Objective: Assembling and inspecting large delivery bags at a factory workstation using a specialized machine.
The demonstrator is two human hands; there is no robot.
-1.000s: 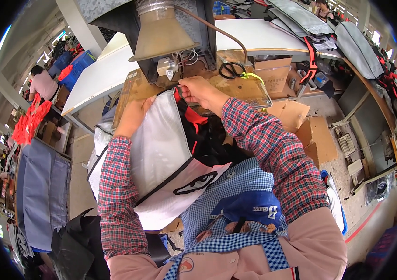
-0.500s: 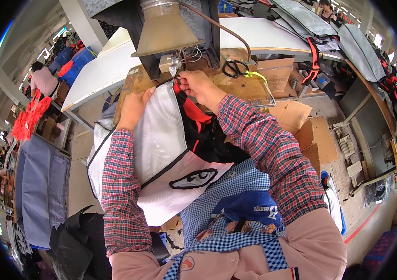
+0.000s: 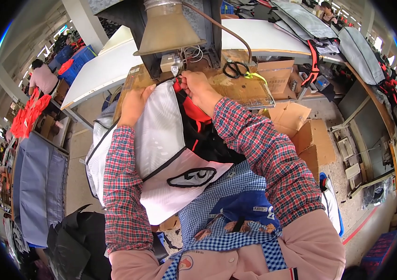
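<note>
A silvery-white fabric bag (image 3: 159, 135) with black edge binding hangs from my hands in front of my apron. A pale pink panel with an oval, black-rimmed patch (image 3: 192, 178) forms its lower part, and red and black fabric (image 3: 197, 114) shows on its right. My left hand (image 3: 134, 106) is closed on the bag's upper left part, thumb on top. Closed near the bag's top corner, my right hand (image 3: 199, 88) pinches the red and black edge; its fingertips are partly hidden. Just beyond the corner is a small metal machine head (image 3: 175, 70).
Black-handled scissors (image 3: 236, 69) with a yellow-green ribbon lie on the worn wooden board (image 3: 250, 91). A funnel-shaped hood (image 3: 168, 35) hangs above the machine. Open cardboard boxes (image 3: 313, 144) stand at right. Dark sheets (image 3: 77, 242) lie at lower left. A co-worker (image 3: 44, 77) sits far left.
Both hands keep their hold at almost the same place by the machine head. The bag and my right forearm have shifted very slightly left; the whole view has moved a little.
</note>
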